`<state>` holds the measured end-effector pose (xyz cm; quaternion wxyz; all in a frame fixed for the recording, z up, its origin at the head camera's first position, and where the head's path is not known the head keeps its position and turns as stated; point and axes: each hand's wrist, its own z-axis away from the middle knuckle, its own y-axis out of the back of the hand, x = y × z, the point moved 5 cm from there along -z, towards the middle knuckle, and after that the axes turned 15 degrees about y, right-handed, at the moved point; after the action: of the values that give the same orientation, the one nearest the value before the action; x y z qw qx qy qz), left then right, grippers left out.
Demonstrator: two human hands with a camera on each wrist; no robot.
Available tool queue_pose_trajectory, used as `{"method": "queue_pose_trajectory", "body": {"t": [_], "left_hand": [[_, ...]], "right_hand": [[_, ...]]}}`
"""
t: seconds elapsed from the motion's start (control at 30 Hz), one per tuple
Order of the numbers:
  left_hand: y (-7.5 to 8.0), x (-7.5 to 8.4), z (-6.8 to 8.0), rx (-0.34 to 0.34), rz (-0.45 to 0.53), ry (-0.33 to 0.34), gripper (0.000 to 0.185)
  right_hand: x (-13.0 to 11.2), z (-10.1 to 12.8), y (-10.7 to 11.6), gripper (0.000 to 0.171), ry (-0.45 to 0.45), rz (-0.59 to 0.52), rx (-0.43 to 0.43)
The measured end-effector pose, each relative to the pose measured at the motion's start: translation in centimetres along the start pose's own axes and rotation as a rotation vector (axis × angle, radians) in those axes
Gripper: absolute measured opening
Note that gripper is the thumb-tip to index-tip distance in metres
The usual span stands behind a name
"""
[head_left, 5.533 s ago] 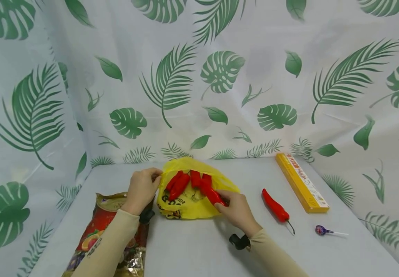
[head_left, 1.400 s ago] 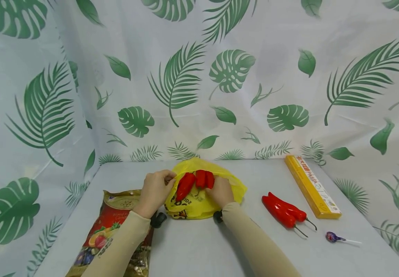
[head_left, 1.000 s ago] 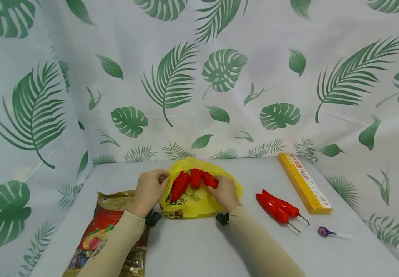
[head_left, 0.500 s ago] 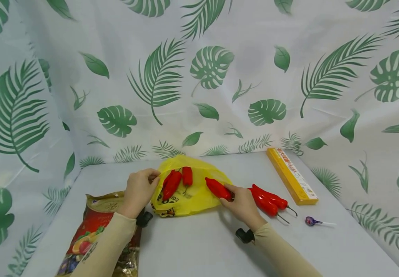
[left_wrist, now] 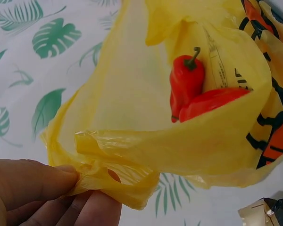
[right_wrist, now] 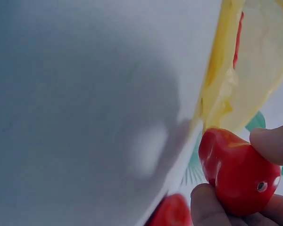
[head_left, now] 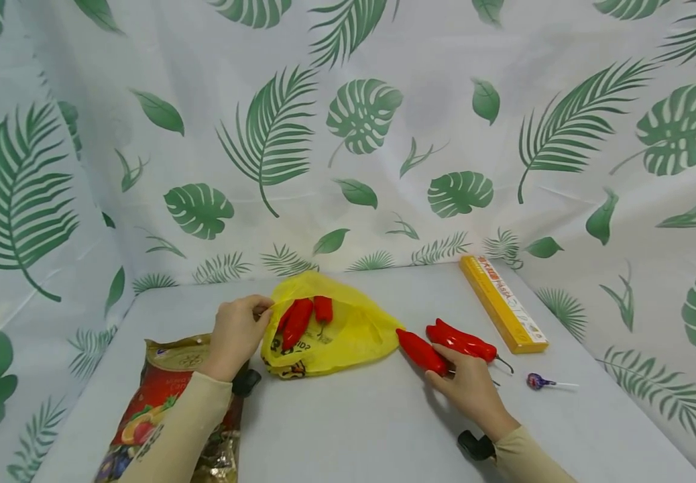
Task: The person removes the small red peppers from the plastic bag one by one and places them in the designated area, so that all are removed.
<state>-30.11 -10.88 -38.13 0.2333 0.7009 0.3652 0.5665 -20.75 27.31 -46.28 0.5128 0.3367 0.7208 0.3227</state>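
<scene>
My left hand [head_left: 235, 335] pinches the left rim of a yellow plastic bag [head_left: 354, 339]; the left wrist view shows its thumb and fingers on a crumpled edge [left_wrist: 127, 186]. The bag lies on its side, mouth held open, with several red chili peppers [head_left: 297, 323] inside. Just outside the bag's right end, my right hand [head_left: 471, 389] grips another red chili pepper [head_left: 419, 350] by its thicker end. In the right wrist view that pepper [right_wrist: 245, 174] sits between thumb and fingers. Beyond the right hand, two red chili peppers [head_left: 462, 341] lie side by side on the table, partly hidden.
A red and gold candy bag [head_left: 161, 409] lies under the left forearm. On the right are a yellow pasta box [head_left: 501, 305] and a wrapped lollipop [head_left: 538, 382]. A leaf-printed curtain [head_left: 348, 147] stands behind the white table [head_left: 348, 429].
A second pepper has joined the one lying on the table. My right hand has since drawn another from the bag and moved it right. The left hand keeps hold of the rim.
</scene>
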Motion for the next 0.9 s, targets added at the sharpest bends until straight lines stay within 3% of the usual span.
{"method": "queue_pose_trajectory", "body": {"t": [0.3,0.57,0.9], "left_hand": [[0.6,-0.4,-0.2,0.021,-0.002,-0.011,0.017],[0.6,-1.0,0.0,0.004,-0.005,0.009,0.017],[0.9,-0.9,0.0,0.027,-0.012,-0.007,0.017]], "right_hand": [[1.7,1.8,1.4,0.064,-0.061,0.055,-0.041],[1.6,1.3,0.8,0.066,-0.071,0.149,-0.091],[1.0,1.4,1.6,0.066,-0.081,0.271,-0.083]]}}
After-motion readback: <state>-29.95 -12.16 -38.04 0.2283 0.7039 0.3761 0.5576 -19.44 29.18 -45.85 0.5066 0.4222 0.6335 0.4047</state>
